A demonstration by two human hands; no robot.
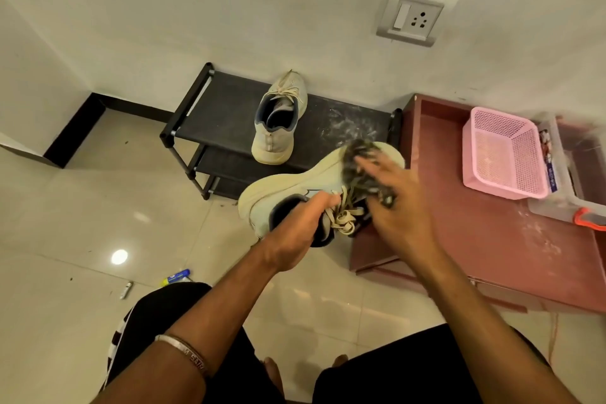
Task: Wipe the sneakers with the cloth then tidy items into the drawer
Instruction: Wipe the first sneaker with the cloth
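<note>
My left hand (296, 233) grips a cream sneaker (282, 188) at its dark collar, holding it on its side in the air with the sole turned away from me. My right hand (398, 203) presses a dark patterned cloth (360, 164) against the toe end of that sneaker; the hand is blurred. The laces hang between my two hands. The second cream sneaker (278, 121) stands upright on top of the black shoe rack (226, 108), its toe against the wall.
A reddish cabinet top (475, 223) lies to the right, carrying a pink mesh basket (505, 154) and a clear plastic box (564, 180) with an orange-rimmed item (590, 218). A glue stick (177, 276) and a small white object (126, 289) lie on the tiled floor. A wall socket (414, 16) sits above.
</note>
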